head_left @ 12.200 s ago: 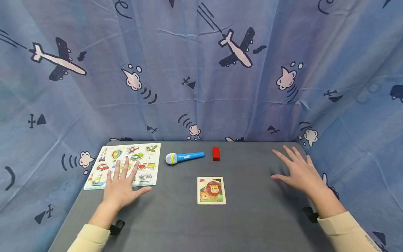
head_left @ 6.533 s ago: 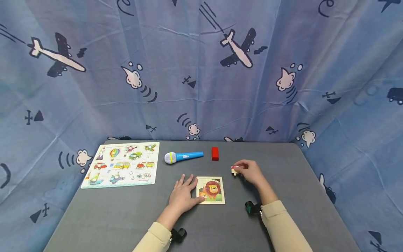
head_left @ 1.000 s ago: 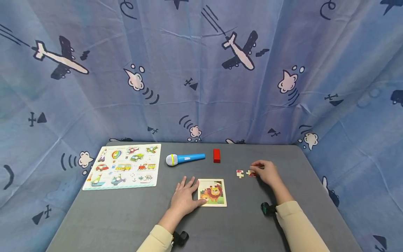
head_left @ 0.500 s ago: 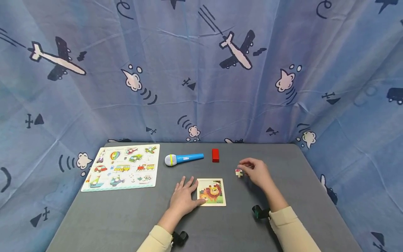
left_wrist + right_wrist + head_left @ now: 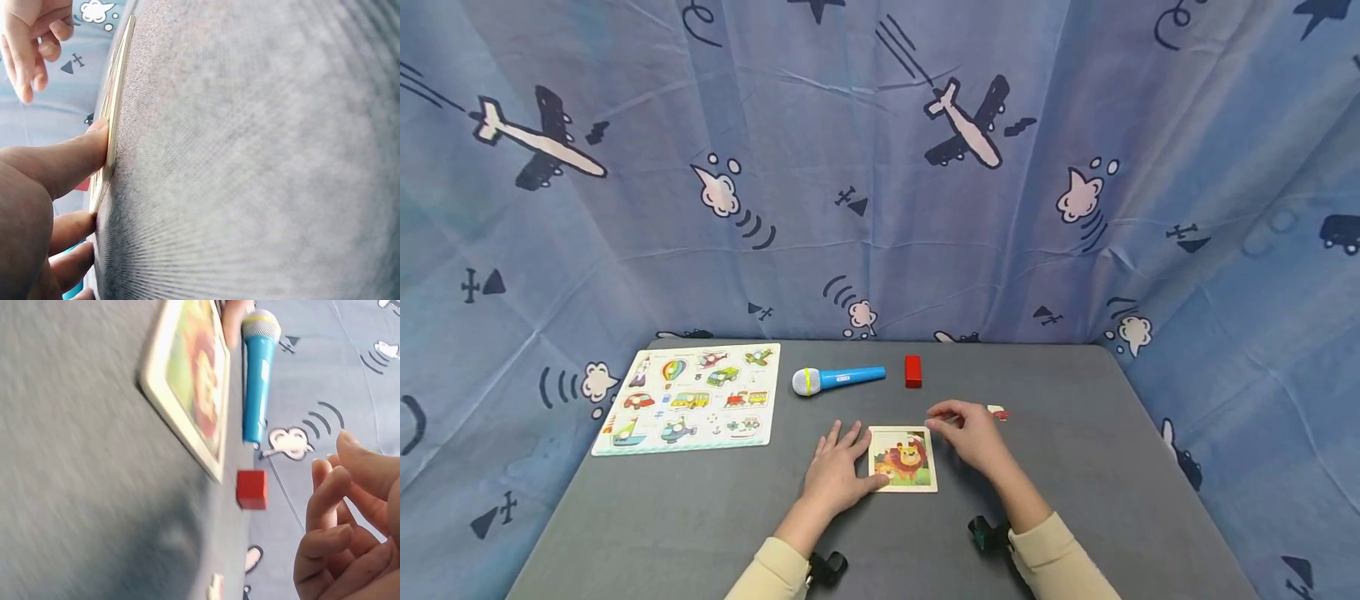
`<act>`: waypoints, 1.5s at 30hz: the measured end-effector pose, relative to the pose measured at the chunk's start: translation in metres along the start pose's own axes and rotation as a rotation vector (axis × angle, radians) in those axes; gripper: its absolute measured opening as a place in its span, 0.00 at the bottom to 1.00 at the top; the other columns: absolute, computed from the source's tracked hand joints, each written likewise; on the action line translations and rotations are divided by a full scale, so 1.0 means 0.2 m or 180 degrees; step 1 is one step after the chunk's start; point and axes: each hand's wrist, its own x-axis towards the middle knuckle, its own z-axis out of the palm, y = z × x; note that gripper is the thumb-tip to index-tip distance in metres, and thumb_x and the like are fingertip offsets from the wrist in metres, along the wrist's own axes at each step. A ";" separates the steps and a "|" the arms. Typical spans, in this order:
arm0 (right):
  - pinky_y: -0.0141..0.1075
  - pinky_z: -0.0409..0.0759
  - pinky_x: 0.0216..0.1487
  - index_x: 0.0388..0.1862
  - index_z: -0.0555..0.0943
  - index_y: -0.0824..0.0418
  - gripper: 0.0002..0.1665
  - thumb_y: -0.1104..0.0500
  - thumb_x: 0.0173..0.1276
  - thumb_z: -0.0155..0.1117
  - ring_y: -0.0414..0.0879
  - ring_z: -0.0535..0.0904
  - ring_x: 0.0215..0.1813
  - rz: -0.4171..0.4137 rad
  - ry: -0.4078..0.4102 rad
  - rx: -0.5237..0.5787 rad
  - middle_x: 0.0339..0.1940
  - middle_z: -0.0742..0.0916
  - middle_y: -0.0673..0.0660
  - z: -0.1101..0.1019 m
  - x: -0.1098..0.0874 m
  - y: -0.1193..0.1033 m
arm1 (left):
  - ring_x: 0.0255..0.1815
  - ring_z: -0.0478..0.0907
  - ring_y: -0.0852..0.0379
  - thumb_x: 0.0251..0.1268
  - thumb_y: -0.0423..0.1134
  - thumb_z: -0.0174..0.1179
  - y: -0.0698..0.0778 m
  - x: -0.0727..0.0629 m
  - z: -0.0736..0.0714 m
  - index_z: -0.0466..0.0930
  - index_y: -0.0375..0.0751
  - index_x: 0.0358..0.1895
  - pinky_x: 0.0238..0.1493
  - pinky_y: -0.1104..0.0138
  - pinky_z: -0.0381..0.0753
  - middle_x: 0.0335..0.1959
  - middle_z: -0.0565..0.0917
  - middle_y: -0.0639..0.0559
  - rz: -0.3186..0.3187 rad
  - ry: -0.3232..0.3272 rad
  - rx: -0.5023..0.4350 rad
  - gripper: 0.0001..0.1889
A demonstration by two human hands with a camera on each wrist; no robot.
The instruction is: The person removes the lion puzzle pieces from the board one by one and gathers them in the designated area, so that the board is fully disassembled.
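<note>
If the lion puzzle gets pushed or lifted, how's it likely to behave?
The lion puzzle is probably stiff: its edge looks straight in the left wrist view. Pushed, it would likely slide rather than tip, as it lies flat on the table. Tilted, it might shed pieces: a loose piece lies beyond the right hand.

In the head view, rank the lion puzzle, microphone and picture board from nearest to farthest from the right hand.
From the right hand:
1. Lion puzzle: just left of its fingertips.
2. Microphone: farther left and back.
3. Picture board: far left.
</note>
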 end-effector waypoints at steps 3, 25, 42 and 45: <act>0.34 0.76 0.26 0.44 0.88 0.60 0.10 0.58 0.66 0.73 0.43 0.77 0.27 -0.0020 -0.0044 0.0012 0.31 0.86 0.50 0.05 -0.01 0.00 | 0.82 0.51 0.37 0.54 0.64 0.71 0.00 0.00 0.00 0.71 0.45 0.73 0.78 0.41 0.55 0.77 0.67 0.45 -0.0006 0.0000 -0.0011 0.45; 0.36 0.70 0.36 0.26 0.84 0.50 0.08 0.58 0.61 0.77 0.42 0.71 0.33 -0.0043 -0.0424 -0.0746 0.28 0.79 0.48 0.21 0.04 0.08 | 0.81 0.52 0.36 0.54 0.63 0.71 0.01 -0.01 -0.01 0.72 0.45 0.73 0.78 0.42 0.56 0.77 0.68 0.45 0.0010 -0.0018 0.0086 0.44; 0.44 0.73 0.47 0.29 0.87 0.49 0.06 0.58 0.59 0.78 0.46 0.74 0.43 0.0012 -0.0361 -0.0706 0.38 0.81 0.50 0.21 0.03 0.06 | 0.82 0.51 0.37 0.55 0.63 0.71 0.01 0.00 -0.01 0.71 0.46 0.73 0.78 0.42 0.54 0.77 0.67 0.45 -0.0040 -0.0047 0.0041 0.44; 0.45 0.74 0.47 0.29 0.87 0.49 0.06 0.58 0.58 0.79 0.47 0.75 0.44 0.0025 -0.0307 -0.0718 0.41 0.81 0.52 0.21 0.02 0.05 | 0.82 0.51 0.37 0.54 0.64 0.71 0.01 0.00 0.00 0.71 0.46 0.73 0.79 0.42 0.54 0.77 0.66 0.46 -0.0050 -0.0045 0.0030 0.45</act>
